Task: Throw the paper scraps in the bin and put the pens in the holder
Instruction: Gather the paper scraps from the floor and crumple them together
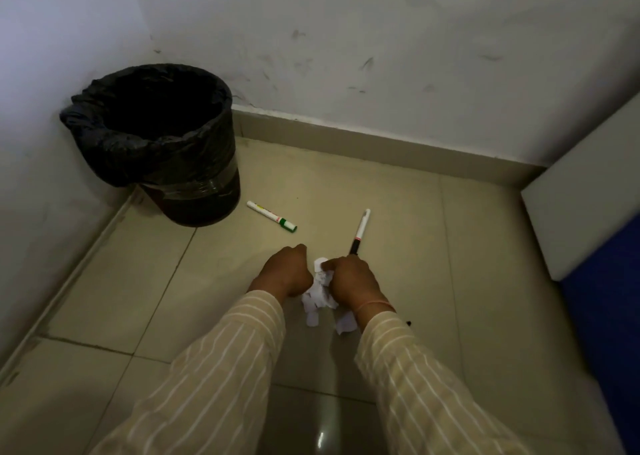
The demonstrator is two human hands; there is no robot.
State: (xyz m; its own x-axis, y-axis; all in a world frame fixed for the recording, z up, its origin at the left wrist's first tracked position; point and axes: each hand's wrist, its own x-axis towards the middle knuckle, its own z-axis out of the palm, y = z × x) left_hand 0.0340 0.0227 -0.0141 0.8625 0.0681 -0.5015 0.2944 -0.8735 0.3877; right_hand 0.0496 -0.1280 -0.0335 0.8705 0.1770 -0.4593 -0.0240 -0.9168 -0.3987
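Note:
White crumpled paper scraps (320, 293) lie on the tiled floor between my two hands. My left hand (285, 271) is closed at the scraps' left side. My right hand (349, 278) is closed on the scraps, a bit of paper showing at its fingertips. A white pen with a black end (360, 231) lies just beyond my right hand, its near tip hidden behind the knuckles. A white marker with a green cap (272, 215) lies further left. The bin (204, 191), lined with a black bag, stands in the far left corner. No holder is in view.
Walls with a skirting board (381, 143) close off the far side and the left. A white panel (585, 208) and a blue surface (609, 316) stand at the right. Two more small scraps (346, 324) lie near my right wrist.

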